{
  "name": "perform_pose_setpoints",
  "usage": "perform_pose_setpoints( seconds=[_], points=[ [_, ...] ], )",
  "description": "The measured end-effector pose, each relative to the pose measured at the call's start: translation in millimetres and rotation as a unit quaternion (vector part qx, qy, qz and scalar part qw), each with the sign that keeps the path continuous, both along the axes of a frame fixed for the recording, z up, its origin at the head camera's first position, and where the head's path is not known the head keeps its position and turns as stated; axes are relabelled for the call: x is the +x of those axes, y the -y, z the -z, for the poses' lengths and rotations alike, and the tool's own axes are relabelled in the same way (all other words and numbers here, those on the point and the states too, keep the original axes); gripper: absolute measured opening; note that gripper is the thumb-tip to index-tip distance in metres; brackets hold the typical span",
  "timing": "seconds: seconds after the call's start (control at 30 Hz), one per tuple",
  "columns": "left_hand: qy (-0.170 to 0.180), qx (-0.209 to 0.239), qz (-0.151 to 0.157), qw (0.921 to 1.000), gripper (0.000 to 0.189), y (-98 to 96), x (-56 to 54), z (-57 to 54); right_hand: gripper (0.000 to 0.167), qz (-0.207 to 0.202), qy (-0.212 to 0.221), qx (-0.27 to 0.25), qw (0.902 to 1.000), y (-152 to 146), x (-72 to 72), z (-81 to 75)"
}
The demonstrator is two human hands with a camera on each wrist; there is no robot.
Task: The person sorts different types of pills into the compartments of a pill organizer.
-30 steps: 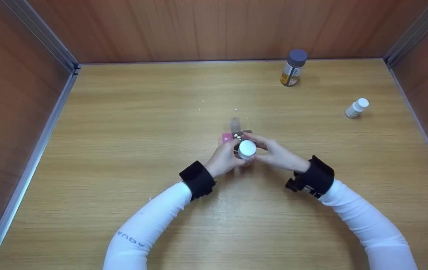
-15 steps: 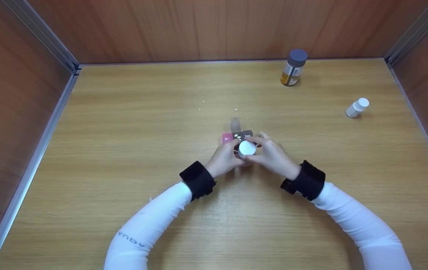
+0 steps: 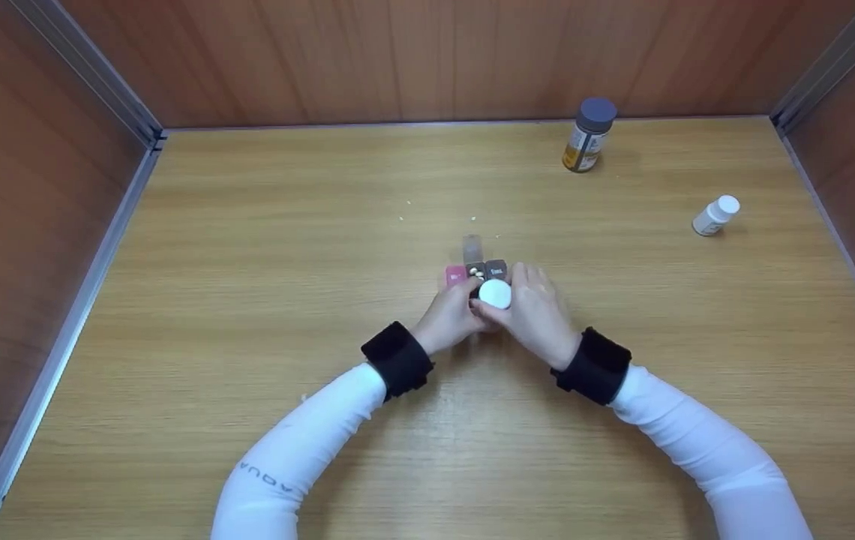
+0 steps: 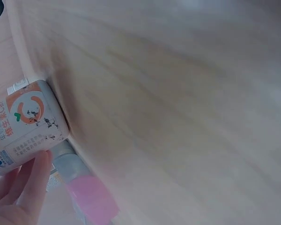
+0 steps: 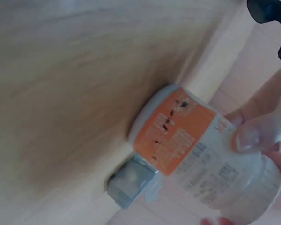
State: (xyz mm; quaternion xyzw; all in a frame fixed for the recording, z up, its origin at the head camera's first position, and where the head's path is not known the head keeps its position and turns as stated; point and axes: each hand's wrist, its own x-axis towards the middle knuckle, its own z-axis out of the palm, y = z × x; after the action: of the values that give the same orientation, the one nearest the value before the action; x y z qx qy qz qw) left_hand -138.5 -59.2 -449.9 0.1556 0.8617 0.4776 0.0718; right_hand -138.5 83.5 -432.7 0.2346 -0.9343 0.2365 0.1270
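A white vitamin bottle (image 5: 192,150) with an orange-and-white label stands in front of me, its white cap (image 3: 495,294) upward in the head view. My left hand (image 3: 448,321) grips the body from the left, with fingers round the label in the left wrist view. My right hand (image 3: 542,313) holds the cap from the right, its thumb lying across the near side. Just behind the bottle is a pill organizer (image 3: 496,268) with pink and dark compartments. One lid (image 3: 472,247) stands raised, and small pale pills (image 3: 475,273) show in that compartment. The bottle hides part of the organizer.
An amber bottle (image 3: 587,136) with a dark lid stands near the back wall. A small white bottle (image 3: 715,216) is at the right. Several tiny white bits (image 3: 473,218) lie behind the organizer. Wooden walls (image 3: 427,60) bound the table on the back and both sides.
My right hand and forearm have swung left; the hand has turned round the cap, its thumb now across the near side. More of the organizer's dark compartment shows. My left hand stays put.
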Motion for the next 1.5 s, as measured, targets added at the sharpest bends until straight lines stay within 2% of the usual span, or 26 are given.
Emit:
perform_pose_setpoints(
  seconds=[0.07,0.13,0.2,0.3,0.37,0.43,0.57,0.63,0.73,0.97,1.07,1.23,1.33,1.5],
  points=[
    [0.000,0.002,0.002,1.0000,0.049,0.0,-0.2,0.2,0.059,-0.014,0.036,0.011,0.9992,-1.3,-1.0,-1.3],
    [-0.002,-0.005,0.002,1.0000,0.050,0.5,-0.1,0.0,0.067,-0.054,0.106,-0.020,0.9927,-4.1,-2.1,-4.1],
    [-0.004,-0.012,0.002,0.9999,0.050,1.1,0.2,-0.7,0.074,-0.103,0.186,-0.071,0.9746,-8.9,-3.3,-7.8],
    [-0.005,-0.023,0.001,0.9997,0.051,2.0,0.8,-2.5,0.081,-0.171,0.273,-0.135,0.9372,-17.0,-6.3,-13.2],
    [-0.010,-0.022,0.004,0.9997,0.052,2.2,1.0,-3.7,0.077,-0.205,0.297,-0.143,0.9217,-22.1,-9.4,-15.2],
    [-0.015,-0.019,0.007,0.9997,0.054,1.9,1.1,-3.8,0.072,-0.230,0.304,-0.139,0.9140,-25.8,-12.6,-15.7],
    [-0.031,-0.015,0.014,0.9993,0.052,1.6,0.7,-2.2,0.064,-0.246,0.321,-0.146,0.9029,-29.9,-17.1,-13.1],
    [-0.035,-0.016,0.013,0.9992,0.052,2.0,0.4,-1.6,0.060,-0.245,0.321,-0.160,0.9007,-30.5,-18.2,-11.2],
    [-0.037,-0.020,0.012,0.9990,0.052,2.3,0.2,-1.3,0.057,-0.241,0.311,-0.177,0.9020,-31.5,-19.0,-9.0],
    [-0.031,-0.027,0.007,0.9991,0.055,1.2,0.9,-2.9,0.053,-0.235,0.279,-0.180,0.9135,-36.1,-18.7,-7.8],
    [-0.027,-0.027,0.002,0.9993,0.053,1.2,1.5,-3.6,0.050,-0.224,0.255,-0.172,0.9247,-36.6,-17.6,-7.1],
    [-0.028,-0.029,0.002,0.9992,0.051,1.5,1.2,-3.2,0.051,-0.175,0.202,-0.158,0.9505,-31.5,-11.9,-5.5],
    [-0.034,-0.032,0.003,0.9989,0.049,1.6,0.8,-2.4,0.052,-0.149,0.168,-0.154,0.9621,-26.3,-6.8,-5.1],
    [-0.037,-0.034,-0.001,0.9988,0.046,1.4,1.1,-2.2,0.043,-0.111,0.103,-0.144,0.9779,-19.0,-0.8,-3.6]
  ],
)
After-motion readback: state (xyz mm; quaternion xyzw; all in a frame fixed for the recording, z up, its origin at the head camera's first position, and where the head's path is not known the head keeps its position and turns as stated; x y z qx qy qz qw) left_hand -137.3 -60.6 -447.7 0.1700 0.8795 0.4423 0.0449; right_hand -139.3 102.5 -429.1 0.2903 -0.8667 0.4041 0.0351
